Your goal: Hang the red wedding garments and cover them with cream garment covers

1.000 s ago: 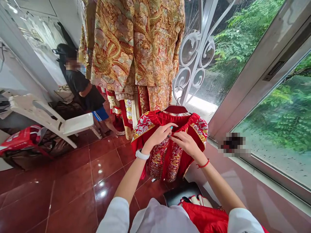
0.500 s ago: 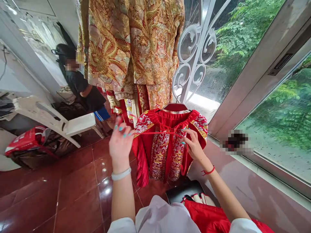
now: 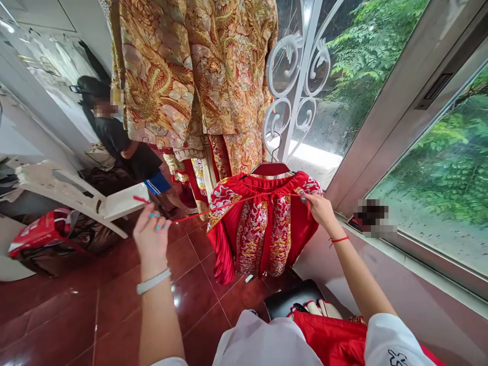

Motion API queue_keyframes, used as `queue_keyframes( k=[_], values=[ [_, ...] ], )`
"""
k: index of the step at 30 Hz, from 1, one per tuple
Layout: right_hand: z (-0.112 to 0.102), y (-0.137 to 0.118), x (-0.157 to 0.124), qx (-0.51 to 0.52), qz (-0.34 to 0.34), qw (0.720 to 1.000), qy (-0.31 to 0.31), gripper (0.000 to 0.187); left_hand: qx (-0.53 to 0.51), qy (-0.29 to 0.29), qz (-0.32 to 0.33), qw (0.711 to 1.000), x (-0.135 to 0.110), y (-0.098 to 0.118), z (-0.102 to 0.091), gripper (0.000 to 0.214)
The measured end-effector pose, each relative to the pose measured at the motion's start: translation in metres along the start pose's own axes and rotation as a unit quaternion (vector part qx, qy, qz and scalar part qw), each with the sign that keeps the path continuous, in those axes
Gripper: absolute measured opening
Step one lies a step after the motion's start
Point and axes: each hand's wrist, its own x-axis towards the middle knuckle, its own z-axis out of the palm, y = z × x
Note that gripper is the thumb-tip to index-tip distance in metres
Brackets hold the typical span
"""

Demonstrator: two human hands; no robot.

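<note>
A red embroidered jacket (image 3: 252, 234) with silver and gold patterns hangs from a dark red hanger (image 3: 271, 169) in front of me. Across its gathered neckline runs a thin red drawstring (image 3: 192, 215). My left hand (image 3: 151, 231), off to the jacket's left, pinches one end of this cord, and a short tail sticks up past the fingers. The cord between hand and neckline is taut. By the jacket's right shoulder, the fingers of my right hand (image 3: 319, 207) are closed on the cord's other side; their tips touch or nearly touch the embroidery.
Gold embroidered garments (image 3: 198, 76) hang behind the jacket. A white scrolled metal frame (image 3: 297, 81) stands by the window (image 3: 427, 178). Below lie a black seat (image 3: 292, 297) and red cloth (image 3: 328, 333). At left are a white chair (image 3: 122, 203), a red bag (image 3: 41, 231) and a person (image 3: 129, 147).
My left hand has moved left and slightly down, drawing the cord out longer. My right hand has shifted right and up, toward the jacket's shoulder. The view has turned slightly.
</note>
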Motion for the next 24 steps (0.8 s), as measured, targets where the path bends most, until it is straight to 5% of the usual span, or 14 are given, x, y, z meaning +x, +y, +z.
queue_keyframes(
  k=[4,6,8,10,13,15,17,21,24],
  values=[
    [0.015,-0.009,-0.005,0.162,0.019,0.986,-0.025,0.030,0.146,0.075,-0.069,0.984,-0.006,-0.057,-0.008,0.019],
    [0.016,-0.017,-0.007,0.330,0.025,0.942,-0.047,0.026,0.243,0.156,0.025,0.957,-0.025,-0.074,-0.002,0.028],
    [0.016,-0.029,-0.010,0.495,0.057,0.864,-0.074,0.019,0.336,0.189,0.194,0.902,-0.051,-0.085,0.017,0.034],
    [0.018,-0.048,-0.011,0.599,0.110,0.784,-0.117,0.017,0.393,0.066,0.325,0.858,-0.079,-0.097,0.047,0.031],
    [0.028,-0.077,-0.005,0.635,0.178,0.732,-0.169,0.025,0.446,-0.230,0.332,0.799,-0.108,-0.119,0.102,0.030],
    [0.035,-0.090,0.001,0.606,0.195,0.757,-0.147,0.030,0.482,-0.300,0.291,0.770,-0.114,-0.134,0.131,0.033],
    [0.042,-0.095,0.006,0.555,0.187,0.805,-0.093,0.032,0.504,-0.289,0.266,0.770,-0.112,-0.143,0.146,0.029],
    [0.049,-0.086,0.005,0.415,0.116,0.902,-0.016,0.029,0.486,-0.296,0.219,0.793,-0.106,-0.138,0.147,0.021],
    [0.049,-0.079,-0.001,0.284,0.099,0.953,-0.024,0.025,0.449,-0.347,0.099,0.818,-0.104,-0.124,0.146,0.015]
  ],
)
